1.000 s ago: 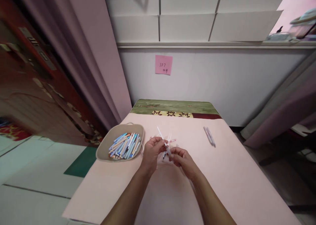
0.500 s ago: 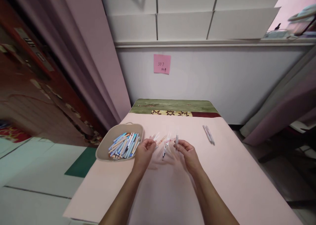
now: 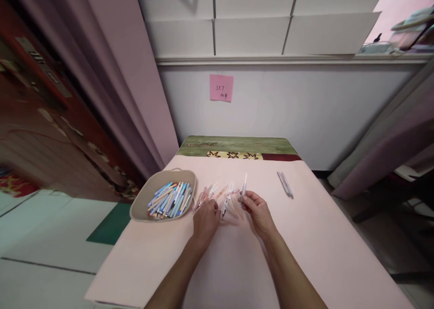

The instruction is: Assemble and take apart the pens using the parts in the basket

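Between the hands, several clear and pinkish pen parts (image 3: 232, 192) lie loosely on the pink tabletop. My right hand (image 3: 253, 206) pinches a grey pen piece (image 3: 244, 188), held upright with its thin pale tip pointing up. My left hand (image 3: 208, 217) is over the left part of the pile, back of the hand up, fingers curled down; what they hold, if anything, is hidden. A beige basket (image 3: 142, 203) full of pens (image 3: 171, 199) stands just left of it.
Two grey pens (image 3: 285, 184) lie side by side on the right part of the table (image 3: 322, 245). A pink note (image 3: 221, 88) is stuck to the wall behind. A reddish door and a curtain stand at the left.
My left hand has moved right and toward me, and its fingers have turned down onto the pile. The grey piece in my right hand now shows a long thin tip.
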`<state>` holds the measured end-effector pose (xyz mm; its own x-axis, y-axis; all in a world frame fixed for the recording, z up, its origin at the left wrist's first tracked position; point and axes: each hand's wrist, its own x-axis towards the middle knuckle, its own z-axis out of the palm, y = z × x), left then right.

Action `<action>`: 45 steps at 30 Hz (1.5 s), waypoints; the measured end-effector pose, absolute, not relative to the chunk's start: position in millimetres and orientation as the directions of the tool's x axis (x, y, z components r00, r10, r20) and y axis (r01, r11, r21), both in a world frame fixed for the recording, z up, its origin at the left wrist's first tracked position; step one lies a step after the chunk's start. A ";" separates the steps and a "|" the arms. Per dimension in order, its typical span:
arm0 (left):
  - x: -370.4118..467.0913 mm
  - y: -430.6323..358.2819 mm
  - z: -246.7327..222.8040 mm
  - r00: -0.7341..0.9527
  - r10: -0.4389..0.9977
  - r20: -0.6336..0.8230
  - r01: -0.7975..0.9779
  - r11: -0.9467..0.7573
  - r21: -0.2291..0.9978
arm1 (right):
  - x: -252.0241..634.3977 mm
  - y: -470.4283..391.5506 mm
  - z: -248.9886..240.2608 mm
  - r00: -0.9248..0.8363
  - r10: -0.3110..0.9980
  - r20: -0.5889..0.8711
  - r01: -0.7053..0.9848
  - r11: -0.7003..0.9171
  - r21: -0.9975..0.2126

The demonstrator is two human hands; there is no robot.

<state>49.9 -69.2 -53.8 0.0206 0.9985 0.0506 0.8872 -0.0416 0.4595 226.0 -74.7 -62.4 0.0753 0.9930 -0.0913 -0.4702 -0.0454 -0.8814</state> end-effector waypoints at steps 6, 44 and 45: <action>32.0 -72.6 -46.6 -0.021 0.991 0.130 0.942 -0.024 0.334 | 226.1 -76.0 -56.1 0.070 0.994 -0.080 -0.451 -0.040 -0.892; 30.5 -78.8 -43.6 -0.058 0.995 0.080 0.940 0.027 0.340 | 229.1 -71.4 -61.6 0.131 0.981 -0.144 -0.513 -0.057 -0.856; 26.7 -80.4 -43.1 -0.073 0.994 0.085 0.936 0.039 0.350 | 229.6 -71.3 -62.4 0.139 0.980 -0.145 -0.514 -0.054 -0.856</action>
